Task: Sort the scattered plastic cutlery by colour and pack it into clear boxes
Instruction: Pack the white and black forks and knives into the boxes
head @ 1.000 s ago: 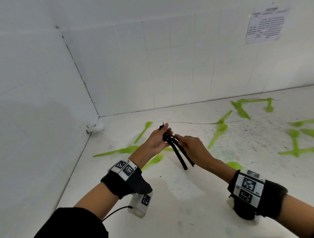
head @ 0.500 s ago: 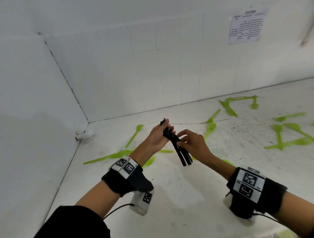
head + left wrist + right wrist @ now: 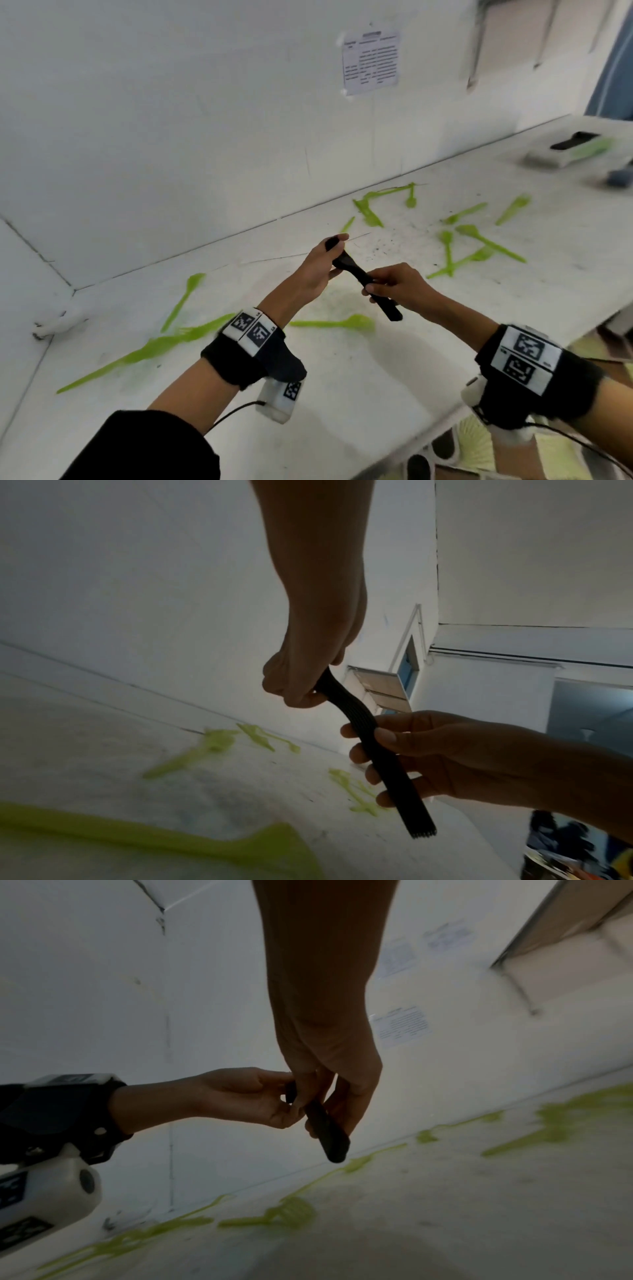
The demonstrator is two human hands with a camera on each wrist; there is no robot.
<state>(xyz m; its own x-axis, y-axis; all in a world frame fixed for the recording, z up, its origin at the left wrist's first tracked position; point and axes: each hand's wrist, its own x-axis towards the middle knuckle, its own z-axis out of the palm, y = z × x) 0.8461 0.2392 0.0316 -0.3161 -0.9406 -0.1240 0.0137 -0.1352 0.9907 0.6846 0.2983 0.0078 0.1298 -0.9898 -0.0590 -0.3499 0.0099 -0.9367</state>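
Fanned black cutlery (image 3: 363, 279) now bunched, left hand (image 3: 317, 270) gripping top, right hand (image 3: 399, 286) gripping middle

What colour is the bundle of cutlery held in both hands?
Black. The black cutlery bundle shows best in the head view, against the white table.

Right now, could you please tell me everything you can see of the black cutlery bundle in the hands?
The black cutlery bundle is several matte black plastic pieces stacked flat, handles aligned; thin layered edges show at its square lower end. It slants above the white table, touching nothing else. The left hand grips its upper end, hiding the heads; the right hand pinches the handles mid-length.
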